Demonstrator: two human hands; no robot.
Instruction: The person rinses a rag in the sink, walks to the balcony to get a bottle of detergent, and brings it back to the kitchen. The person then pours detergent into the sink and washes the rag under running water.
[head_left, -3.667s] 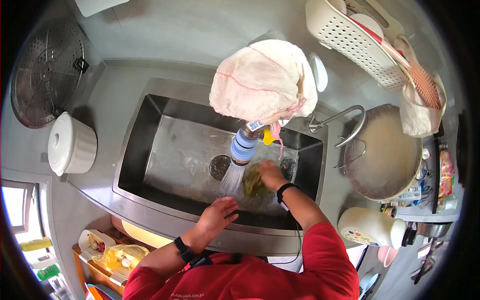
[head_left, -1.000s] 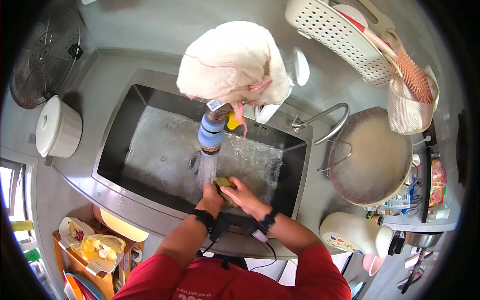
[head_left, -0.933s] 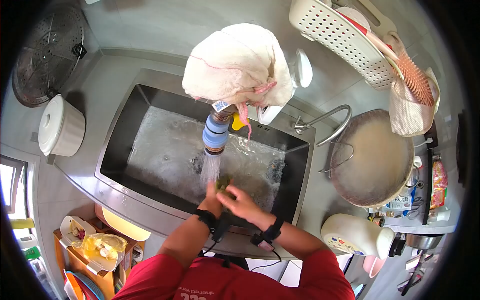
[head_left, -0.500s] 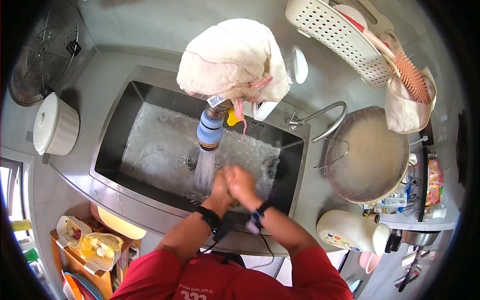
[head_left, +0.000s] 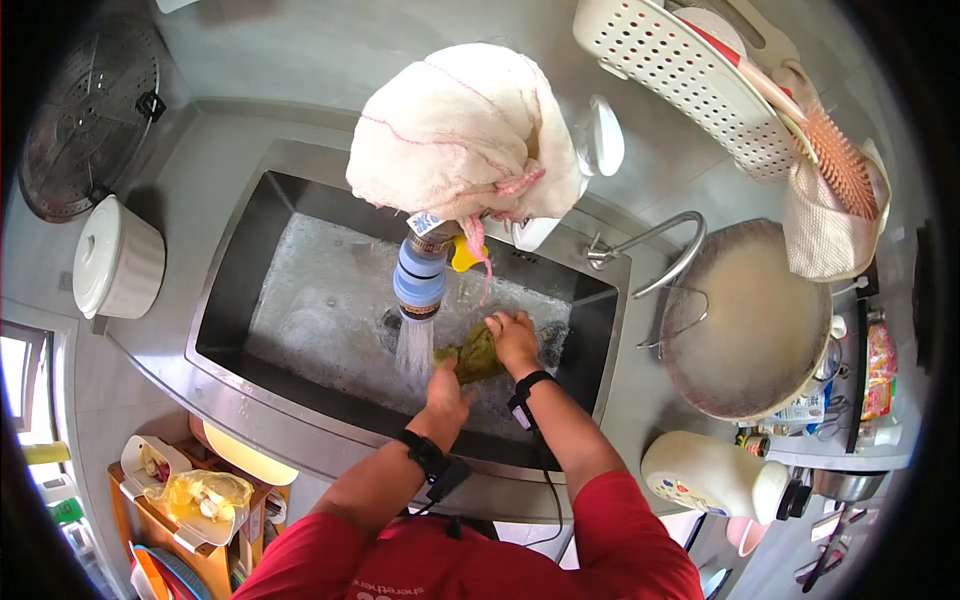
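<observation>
Stretched between my two hands over the sink is a limp olive-green piece (head_left: 482, 357); whether it is cloth or a leaf I cannot tell. My left hand (head_left: 443, 397) pinches its left end, close to the falling water. Fingers of my right hand (head_left: 515, 343) are closed on its upper right part. Water sprays from the blue tap head (head_left: 418, 275) just left of the piece. Below, the dark sink (head_left: 232, 340) has foamy, cloudy water over its bottom. Submerged dark round shapes are only partly visible.
A white cloth (head_left: 450, 125) covers the tap's top. Right of the sink are a curved metal spout (head_left: 665, 245), a large pan of cloudy liquid (head_left: 750, 320) and a white jug (head_left: 705, 470). A white lidded pot (head_left: 120, 258) stands left, a perforated rack (head_left: 690, 85) upper right.
My hands, pressed together around the green piece before, have moved apart. The piece is now spread between them, with my right hand farther up and right.
</observation>
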